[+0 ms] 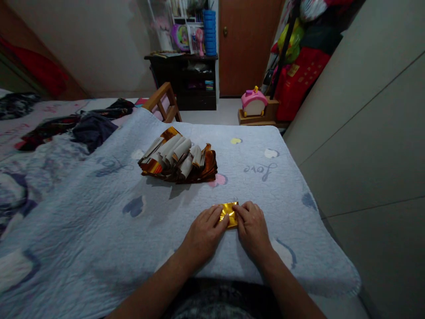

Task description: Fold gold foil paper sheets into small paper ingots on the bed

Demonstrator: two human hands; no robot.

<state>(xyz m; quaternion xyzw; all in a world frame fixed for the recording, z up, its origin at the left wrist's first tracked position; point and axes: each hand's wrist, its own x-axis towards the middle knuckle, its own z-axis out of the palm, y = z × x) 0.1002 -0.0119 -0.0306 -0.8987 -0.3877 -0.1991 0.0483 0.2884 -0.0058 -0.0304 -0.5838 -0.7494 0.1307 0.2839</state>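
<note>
A small folded piece of gold foil paper (229, 210) lies on the light blue quilt (99, 230) near its front edge. My left hand (203, 235) rests palm down on the paper's left side, fingers pressing its edge. From the right, my right hand (253, 229) presses the same paper with fingers laid flat. Behind them sits a pile of gold and white folded paper pieces (178, 158).
Dark clothes (89, 126) lie at the quilt's far left. A wooden chair (164, 103) stands behind the bed, a dark shelf unit (186, 79) and a brown door (247, 44) beyond. A pink toy (254, 102) is on the floor, a pale wardrobe wall (365, 133) on the right.
</note>
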